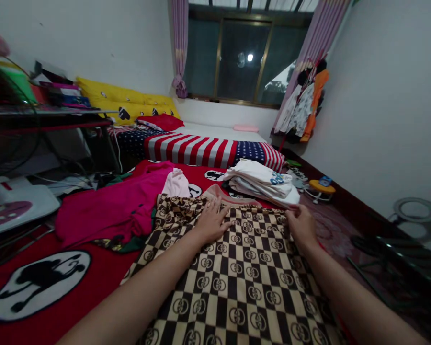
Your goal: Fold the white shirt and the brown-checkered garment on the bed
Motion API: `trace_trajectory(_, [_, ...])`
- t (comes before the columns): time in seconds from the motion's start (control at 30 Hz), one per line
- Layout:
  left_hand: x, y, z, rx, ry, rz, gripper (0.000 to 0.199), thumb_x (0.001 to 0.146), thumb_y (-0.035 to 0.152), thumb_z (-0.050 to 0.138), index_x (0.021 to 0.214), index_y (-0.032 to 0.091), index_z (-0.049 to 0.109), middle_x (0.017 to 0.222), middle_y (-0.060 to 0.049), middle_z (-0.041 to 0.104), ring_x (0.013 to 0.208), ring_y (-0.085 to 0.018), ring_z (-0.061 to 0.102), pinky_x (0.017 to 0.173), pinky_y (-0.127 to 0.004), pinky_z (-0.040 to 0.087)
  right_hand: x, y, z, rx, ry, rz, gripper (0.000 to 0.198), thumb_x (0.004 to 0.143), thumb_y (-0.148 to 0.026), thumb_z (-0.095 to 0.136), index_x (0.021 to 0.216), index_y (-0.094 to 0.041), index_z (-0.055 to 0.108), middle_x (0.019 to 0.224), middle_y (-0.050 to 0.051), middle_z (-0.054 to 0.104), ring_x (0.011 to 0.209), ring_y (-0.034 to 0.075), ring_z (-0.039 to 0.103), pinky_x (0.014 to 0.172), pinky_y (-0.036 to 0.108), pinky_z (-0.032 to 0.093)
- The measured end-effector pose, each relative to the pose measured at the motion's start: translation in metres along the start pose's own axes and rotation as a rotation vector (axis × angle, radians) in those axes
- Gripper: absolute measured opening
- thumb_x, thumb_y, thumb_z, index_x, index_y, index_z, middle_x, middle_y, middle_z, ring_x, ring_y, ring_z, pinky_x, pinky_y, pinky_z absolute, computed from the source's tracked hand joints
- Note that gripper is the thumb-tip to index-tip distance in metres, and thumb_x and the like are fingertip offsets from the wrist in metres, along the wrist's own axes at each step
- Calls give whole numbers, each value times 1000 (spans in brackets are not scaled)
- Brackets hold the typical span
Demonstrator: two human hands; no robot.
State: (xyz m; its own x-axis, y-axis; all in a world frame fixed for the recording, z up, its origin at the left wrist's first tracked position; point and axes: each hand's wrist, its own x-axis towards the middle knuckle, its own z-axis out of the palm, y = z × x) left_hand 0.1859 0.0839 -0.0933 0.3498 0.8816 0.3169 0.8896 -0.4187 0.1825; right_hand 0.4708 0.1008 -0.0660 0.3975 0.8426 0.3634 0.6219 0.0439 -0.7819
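Observation:
Spread out before me is a brown and beige checkered garment point(237, 278) with a gathered waistband along its far edge; its near end runs out of view. My left hand point(211, 221) lies on it with fingers spread, just below the waistband. At the far right corner, my right hand point(301, 223) pinches the garment's edge between thumb and fingers. Just beyond lies a folded stack of white clothes point(262, 179), close to my right hand. A pinkish cloth point(215, 192) shows behind the waistband. Left of the garment lies a crumpled magenta garment point(118, 206).
Everything rests on a red blanket point(32, 311) with black and white ovals. Behind it stands a bed with a striped flag-pattern cover point(190, 149). A cluttered desk point(57, 117) is at left. On the right are a yellow stool point(322, 187) and a dark chair point(413, 258).

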Motion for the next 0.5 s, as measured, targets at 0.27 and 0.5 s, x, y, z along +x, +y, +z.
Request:
trace_trajectory(0.27, [2,-9,-37,-87,35,-225,34,95,28,36,102,20,68,108,-8,68,102,-22,62,90,-31,46,-33,-63,58,7,-351,-451,21,76,-18,50,83,-18,70,86,5,72,81,18,64,78,27,47])
trace_trajectory(0.5, [18,-28,-45,-55,-84,-238,34,95,30,34,109,17,62,110,-12,67,102,-25,63,88,-34,46,-12,-85,92,-376,-389,-221,35,76,-24,60,111,-19,66,95,9,72,90,24,65,77,31,46])
